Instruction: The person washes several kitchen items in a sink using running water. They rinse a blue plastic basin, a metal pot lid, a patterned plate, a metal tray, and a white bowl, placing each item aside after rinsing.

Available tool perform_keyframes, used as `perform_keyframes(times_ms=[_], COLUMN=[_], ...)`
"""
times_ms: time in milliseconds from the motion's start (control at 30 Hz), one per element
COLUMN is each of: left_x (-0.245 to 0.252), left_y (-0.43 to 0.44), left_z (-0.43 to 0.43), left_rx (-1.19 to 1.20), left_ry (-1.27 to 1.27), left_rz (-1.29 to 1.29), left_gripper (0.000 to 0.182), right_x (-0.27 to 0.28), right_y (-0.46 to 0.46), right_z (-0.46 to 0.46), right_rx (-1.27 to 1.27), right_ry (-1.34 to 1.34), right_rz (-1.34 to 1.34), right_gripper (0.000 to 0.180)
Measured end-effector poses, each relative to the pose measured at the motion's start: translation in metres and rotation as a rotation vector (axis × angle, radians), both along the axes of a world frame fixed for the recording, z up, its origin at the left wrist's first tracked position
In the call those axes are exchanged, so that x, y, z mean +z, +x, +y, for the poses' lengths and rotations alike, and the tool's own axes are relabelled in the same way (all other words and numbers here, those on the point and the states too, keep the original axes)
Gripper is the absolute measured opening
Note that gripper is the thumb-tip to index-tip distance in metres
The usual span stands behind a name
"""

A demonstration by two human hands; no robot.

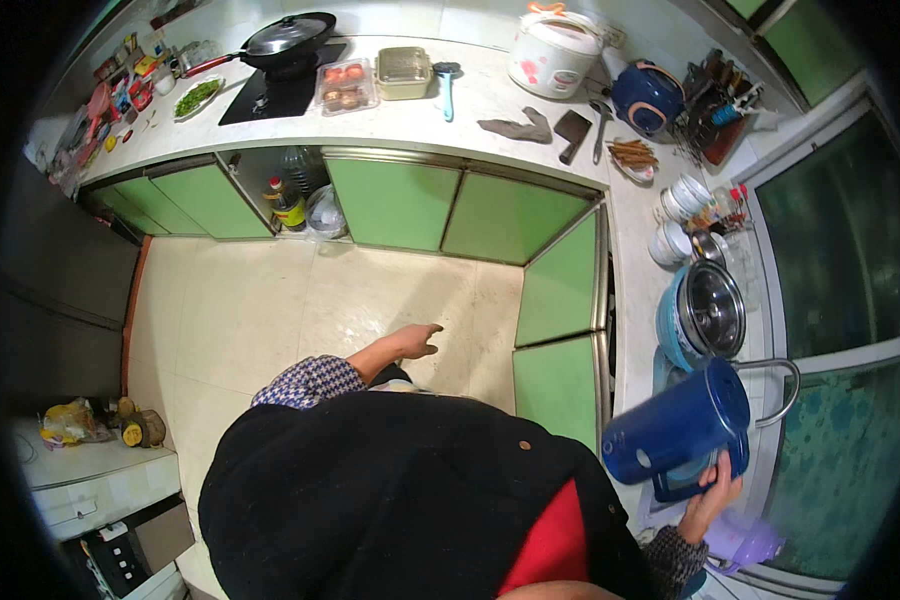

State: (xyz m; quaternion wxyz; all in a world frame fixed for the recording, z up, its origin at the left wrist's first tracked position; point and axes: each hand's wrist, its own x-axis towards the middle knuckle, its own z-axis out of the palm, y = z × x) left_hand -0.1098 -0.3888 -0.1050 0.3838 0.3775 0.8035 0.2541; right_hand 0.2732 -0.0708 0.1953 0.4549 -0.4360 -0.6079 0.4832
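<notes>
My right hand (709,495) grips the handle of a dark blue plastic pitcher (675,427), which is tilted over the right-hand counter by the sink and the curved metal faucet (786,386). Past the pitcher's upper end, a steel basin (712,307) rests on a light blue basin (669,322). A purple kettle or jug (746,536) is just below my right hand. Over the floor, away from the counters, my left hand (416,341) has its fingers partly extended and holds nothing.
The back counter (420,127) bears a lidded wok (289,41), a tray of eggs and tomatoes (346,86), a white rice cooker (555,56), a cleaver (572,135) and a blue appliance (647,97). White bowls (671,240) stand along the right counter. Green cabinets (394,199) border the tiled floor (232,300).
</notes>
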Motion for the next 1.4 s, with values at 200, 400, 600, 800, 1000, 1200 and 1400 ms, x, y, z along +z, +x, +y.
perform_keyframes(times_ms=[200, 400, 600, 800, 1000, 1200, 1400], left_x=[-0.009, -0.010, 0.009, 0.000, 0.002, 0.034, 0.042], left_y=[-0.072, -0.157, -0.222, -0.250, -0.286, -0.320, -0.337], left_z=[-0.096, -0.185, -0.232, -0.229, -0.213, -0.169, -0.137], left_rx=[0.230, 0.453, 0.581, 0.721, 0.964, 1.124, 1.172], left_ry=[-0.008, -0.047, -0.055, 0.019, 0.077, 0.108, 0.111], left_rz=[-0.001, -0.004, -0.016, -0.148, -0.197, -0.245, -0.262], left_gripper=[0.059, 0.053, 0.052, 0.050, 0.048, 0.048, 0.046], right_x=[-0.013, -0.025, -0.041, -0.061, -0.091, -0.120, -0.142], right_y=[-0.180, -0.378, -0.553, -0.692, -0.812, -0.925, -1.015], right_z=[-0.009, -0.020, -0.027, -0.010, 0.019, 0.050, 0.062], right_rx=[0.246, 0.314, 0.399, 0.432, 0.572, 0.581, 0.476], right_ry=[0.039, 0.046, 0.083, 0.078, 0.078, 0.083, 0.307], right_rz=[0.072, 0.156, 0.275, 0.260, 0.279, 0.291, 0.181], right_gripper=[0.009, 0.014, 0.013, 0.019, 0.014, 0.018, 0.020])
